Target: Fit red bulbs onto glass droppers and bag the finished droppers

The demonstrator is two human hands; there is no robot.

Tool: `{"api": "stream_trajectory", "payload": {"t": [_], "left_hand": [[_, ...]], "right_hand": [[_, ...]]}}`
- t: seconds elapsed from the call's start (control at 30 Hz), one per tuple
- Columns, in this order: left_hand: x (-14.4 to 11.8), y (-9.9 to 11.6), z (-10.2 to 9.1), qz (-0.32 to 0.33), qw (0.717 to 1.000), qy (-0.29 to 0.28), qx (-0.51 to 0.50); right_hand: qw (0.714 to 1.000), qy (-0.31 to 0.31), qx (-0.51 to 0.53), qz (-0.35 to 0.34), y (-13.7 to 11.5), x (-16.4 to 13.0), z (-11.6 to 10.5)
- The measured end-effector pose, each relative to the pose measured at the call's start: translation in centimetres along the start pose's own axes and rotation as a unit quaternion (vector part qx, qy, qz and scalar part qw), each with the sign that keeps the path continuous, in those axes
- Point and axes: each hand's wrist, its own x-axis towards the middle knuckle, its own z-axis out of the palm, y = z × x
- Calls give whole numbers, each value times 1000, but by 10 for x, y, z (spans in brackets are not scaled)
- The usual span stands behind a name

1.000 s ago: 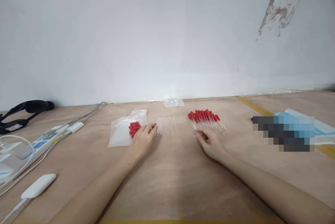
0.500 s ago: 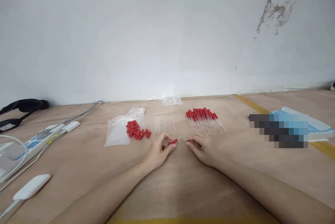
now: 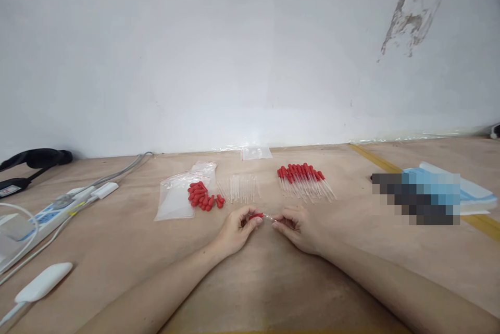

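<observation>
My left hand (image 3: 239, 229) is closed on a red rubber bulb (image 3: 257, 215), its open end pointing right. Between the fingers of my right hand (image 3: 296, 225) is a thin clear glass dropper tube (image 3: 269, 217). The tube's left end meets the mouth of the bulb; whether it is inside I cannot tell. Beyond my left hand lie a heap of loose red bulbs (image 3: 201, 197) and a row of clear tubes (image 3: 242, 188). Several droppers with red bulbs on them (image 3: 302, 177) lie side by side beyond my right hand.
Clear zip bags (image 3: 175, 201) lie left of the loose bulbs, and another bag (image 3: 257, 153) lies by the wall. A power strip (image 3: 49, 219) with cables and a white adapter (image 3: 45, 282) are at the left. Blue-and-white masks (image 3: 474, 196) and a blurred dark object (image 3: 414, 198) lie right.
My hands have come closer together. The tube, held apart from the bulb before, now reaches the bulb's open end, and the bulb sits flatter.
</observation>
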Motion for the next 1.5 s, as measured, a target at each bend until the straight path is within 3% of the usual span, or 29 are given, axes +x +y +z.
{"api": "stream_trajectory", "payload": {"t": [0.13,0.37,0.53,0.87,1.17,1.4,1.5], "left_hand": [[-2,4,-2,16,1000,-18,13],[-6,12,-3,11,997,-62,43],[-5,12,-2,7,995,-61,72],[-8,15,-3,44,991,-67,109],[-7,12,-4,57,986,-36,149],[-1,10,-9,92,979,-64,171],[1,4,-15,97,981,-29,167]], "right_hand": [[999,-47,23,-8,5,1,-5],[996,-80,-24,7,10,4,-9],[993,-83,-77,15,4,5,-12],[978,-86,-176,-75,-4,3,-12],[968,-102,-219,-68,-26,14,-13],[980,-135,-143,-36,-23,20,-7],[985,-143,-95,-6,-21,20,-10]]}}
